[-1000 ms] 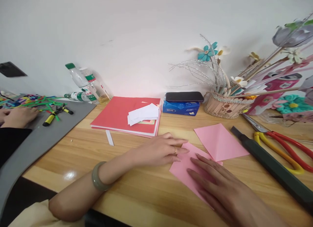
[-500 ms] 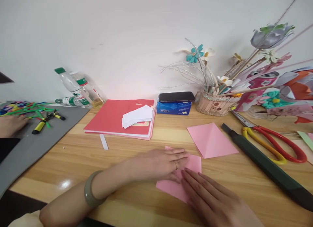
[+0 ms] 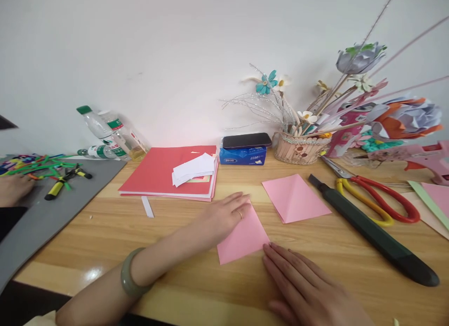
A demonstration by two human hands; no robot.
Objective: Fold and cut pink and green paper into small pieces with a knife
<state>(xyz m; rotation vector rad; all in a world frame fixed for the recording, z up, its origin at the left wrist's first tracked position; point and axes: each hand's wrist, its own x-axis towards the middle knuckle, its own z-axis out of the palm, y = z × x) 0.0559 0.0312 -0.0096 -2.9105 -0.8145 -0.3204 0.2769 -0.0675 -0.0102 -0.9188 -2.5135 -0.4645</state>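
Pink paper [image 3: 242,237] flat on my table [image 3: 175,232] | left hand [image 3: 219,216] open, pressing it | right hand [image 3: 308,288] open, fingertips at its corner

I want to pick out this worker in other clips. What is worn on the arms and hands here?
The left hand has a thin gold-coloured ring on one finger, and its wrist carries a thick, smooth, grey-green bangle. A pale cream sleeve edge shows above the bare forearm. The right hand is bare, with no ring or band visible.
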